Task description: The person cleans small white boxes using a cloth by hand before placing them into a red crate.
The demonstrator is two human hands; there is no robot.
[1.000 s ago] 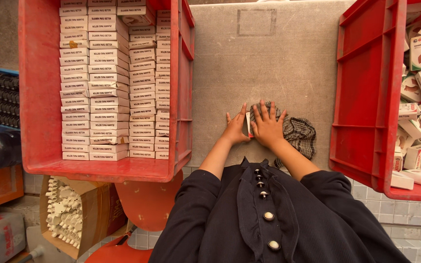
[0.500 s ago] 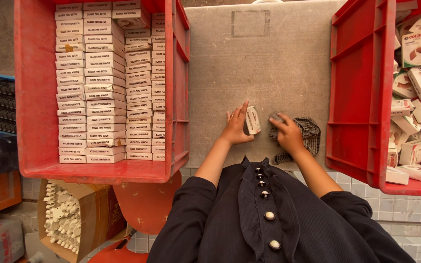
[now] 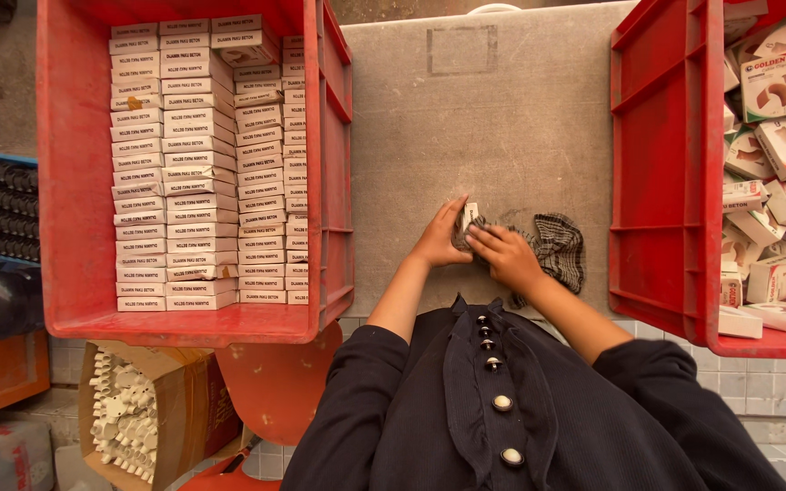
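Here, on the grey table, the left hand holds a small white box upright in a closed grip. Just right of the box, the right hand pinches a checked cloth against it. Red crates stand either side: stacked boxes left, loose boxes right.

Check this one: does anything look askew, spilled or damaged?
The boxes in the right crate lie jumbled at all angles, unlike the neat rows in the left crate. Otherwise nothing is spilled; both hands hold a small box and checked cloth.
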